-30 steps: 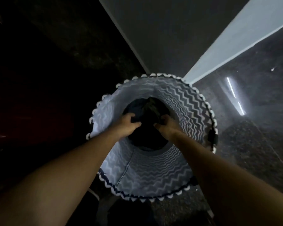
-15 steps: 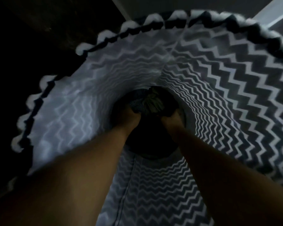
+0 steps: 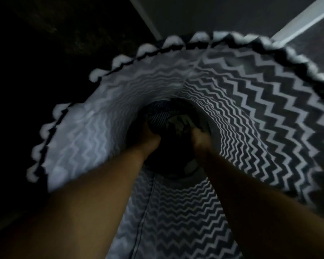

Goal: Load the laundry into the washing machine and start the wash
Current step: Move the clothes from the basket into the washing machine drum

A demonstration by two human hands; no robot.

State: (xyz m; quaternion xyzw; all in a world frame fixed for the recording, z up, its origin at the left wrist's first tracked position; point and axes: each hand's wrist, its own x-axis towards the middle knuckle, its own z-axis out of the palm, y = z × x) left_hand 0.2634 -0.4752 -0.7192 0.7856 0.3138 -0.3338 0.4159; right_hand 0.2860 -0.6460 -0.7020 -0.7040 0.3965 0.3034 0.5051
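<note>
**Setting:** domestic interior, dimly lit.
**Evidence:** fabric laundry hamper, chevron-printed with a scalloped rim, seen from above. Dark clothes heaped at its bottom (single garments not distinguishable). Plain grey wall meeting a pale skirting strip. Dark floor beside the hamper.
**Room within the home:** cannot tell.

Both bare forearms extended forward and down, roughly parallel, converging slightly toward the wrists. Left hand and right hand sit side by side, not touching, backs up, fingers curled downward. Each looks clenched on the laundry, but it's dark down there and the fingertips are hidden, so grip is probable rather than confirmed.
</note>
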